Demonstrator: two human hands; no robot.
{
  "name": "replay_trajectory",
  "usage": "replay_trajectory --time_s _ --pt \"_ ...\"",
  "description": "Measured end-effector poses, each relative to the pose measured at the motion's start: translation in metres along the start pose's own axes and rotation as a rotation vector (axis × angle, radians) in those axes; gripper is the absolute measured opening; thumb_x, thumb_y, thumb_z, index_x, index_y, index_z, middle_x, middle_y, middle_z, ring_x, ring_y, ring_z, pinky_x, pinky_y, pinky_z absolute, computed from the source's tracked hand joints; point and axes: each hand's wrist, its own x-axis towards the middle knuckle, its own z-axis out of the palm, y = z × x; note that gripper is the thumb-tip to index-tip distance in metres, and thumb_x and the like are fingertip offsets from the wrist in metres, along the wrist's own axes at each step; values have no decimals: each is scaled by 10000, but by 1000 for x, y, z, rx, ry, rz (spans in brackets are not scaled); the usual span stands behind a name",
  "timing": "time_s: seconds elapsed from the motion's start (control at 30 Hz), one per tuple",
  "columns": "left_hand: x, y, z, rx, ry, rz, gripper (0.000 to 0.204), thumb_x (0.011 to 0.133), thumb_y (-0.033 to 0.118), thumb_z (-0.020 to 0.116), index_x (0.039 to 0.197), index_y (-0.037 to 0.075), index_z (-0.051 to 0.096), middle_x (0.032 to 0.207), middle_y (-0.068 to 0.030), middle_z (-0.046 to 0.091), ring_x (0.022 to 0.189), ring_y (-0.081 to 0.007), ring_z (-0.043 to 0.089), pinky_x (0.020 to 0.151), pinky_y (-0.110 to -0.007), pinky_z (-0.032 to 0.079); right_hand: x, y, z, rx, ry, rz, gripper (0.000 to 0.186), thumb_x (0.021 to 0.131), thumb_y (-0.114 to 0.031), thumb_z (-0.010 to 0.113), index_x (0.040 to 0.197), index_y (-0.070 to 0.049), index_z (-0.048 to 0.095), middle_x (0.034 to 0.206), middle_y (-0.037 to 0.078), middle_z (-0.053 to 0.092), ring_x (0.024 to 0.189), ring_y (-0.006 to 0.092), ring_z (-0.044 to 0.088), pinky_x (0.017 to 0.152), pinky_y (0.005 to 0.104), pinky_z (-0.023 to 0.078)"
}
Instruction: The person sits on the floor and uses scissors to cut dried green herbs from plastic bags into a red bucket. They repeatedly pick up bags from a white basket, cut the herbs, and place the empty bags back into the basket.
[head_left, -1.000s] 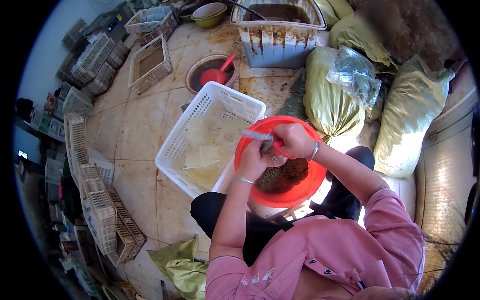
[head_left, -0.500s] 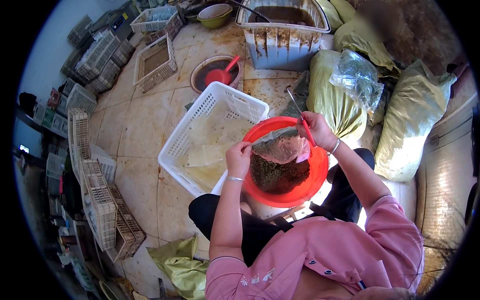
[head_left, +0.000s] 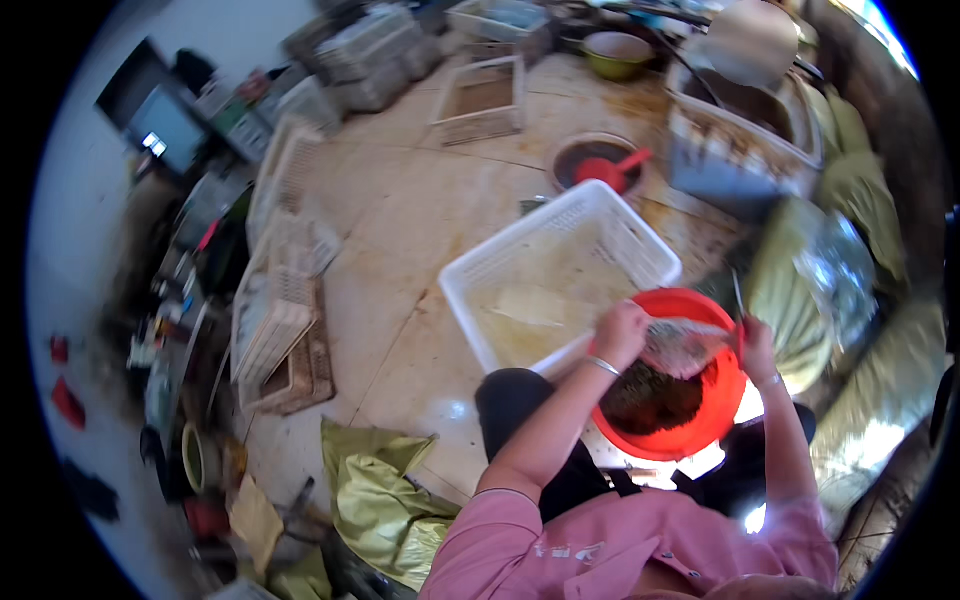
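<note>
My left hand (head_left: 621,336) pinches one side of a clear plastic bag (head_left: 678,346), held over a red basin (head_left: 728,405). On its other side, my right hand (head_left: 757,350) is closed around red-handled scissors (head_left: 738,292), their thin metal blades pointing up and away. The right fingers are also close to the bag's edge; whether they grip it I cannot tell. Dark, loose, grainy material (head_left: 652,402) lies in the basin, below the bag. The basin stands between my knees.
A white perforated crate (head_left: 465,300) with wet, pale flat pieces stands left of the basin. Beyond it are a tub of dark liquid with a red scoop (head_left: 600,175) and a large stained bin (head_left: 735,160). Full sacks (head_left: 795,285) crowd the right; stacked crates (head_left: 275,320) line the left.
My view has swung left, so the scene sits farther right and is blurred. Both hands still hold the bag and scissors over the basin.
</note>
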Motion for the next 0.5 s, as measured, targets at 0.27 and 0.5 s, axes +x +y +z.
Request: replay_trajectory --time_s 0.27,0.5 --pt "4 6 -21 -32 144 118 76 789 95 597 737 39 603 841 -117 606 770 -311 600 683 -388 492 19 17 35 -19 79 -244 79 767 -45 568 724 4 523 606 153 522 565 272 544 516 360 408" --pt "4 7 -23 -92 185 91 49 775 62 575 732 40 585 812 -125 602 755 -320 601 681 -395 490 28 3 32 171 149 -44 107 779 -80 568 698 -18 535 557 167 530 503 321 548 487 391 417"
